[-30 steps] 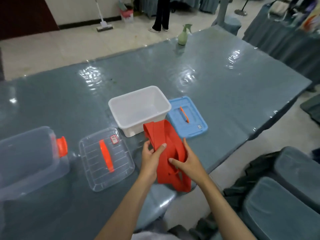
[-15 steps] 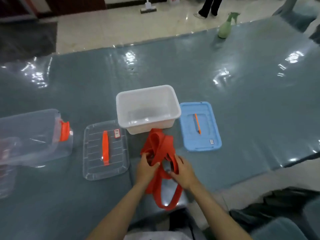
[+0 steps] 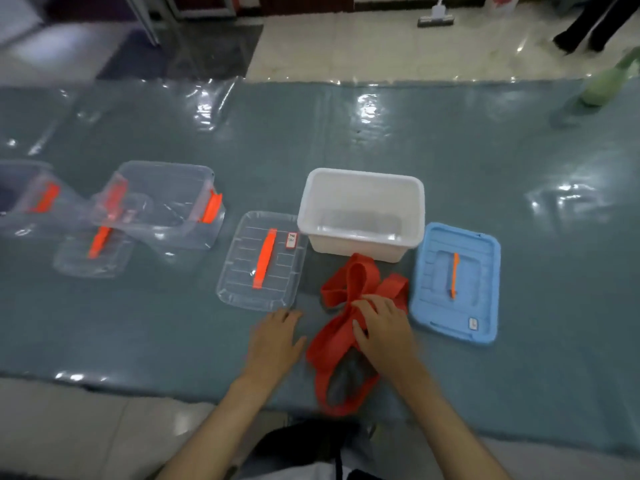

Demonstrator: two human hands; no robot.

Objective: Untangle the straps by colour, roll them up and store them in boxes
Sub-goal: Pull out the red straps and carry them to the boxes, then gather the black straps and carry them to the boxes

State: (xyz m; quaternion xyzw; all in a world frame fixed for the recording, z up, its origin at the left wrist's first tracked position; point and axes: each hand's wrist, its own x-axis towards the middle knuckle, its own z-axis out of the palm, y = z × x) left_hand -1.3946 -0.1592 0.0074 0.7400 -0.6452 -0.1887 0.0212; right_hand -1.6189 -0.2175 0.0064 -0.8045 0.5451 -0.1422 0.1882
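Right hand [image 3: 382, 329] resting on a red strap [image 3: 349, 306], fingers bent over its bunched loops. Left hand [image 3: 275, 337] flat on the table [image 3: 485, 168], just left of the strap. Beyond the right hand, a white box [image 3: 362, 213]; to its right, a blue lid [image 3: 457, 284]. Ahead of the left hand, a clear lid [image 3: 263, 261]

Both bare forearms enter from the bottom edge and angle up and inward over the near side of the table [image 3: 138, 323]. Left hand [image 3: 275, 339]: palm down, fingers straight and slightly spread, flat on the table surface, holding nothing. Right hand [image 3: 382, 327]: palm down just right of the left, fingers bent, pressing on the red strap [image 3: 349, 289] at its bunched middle. Hands apart, not touching.
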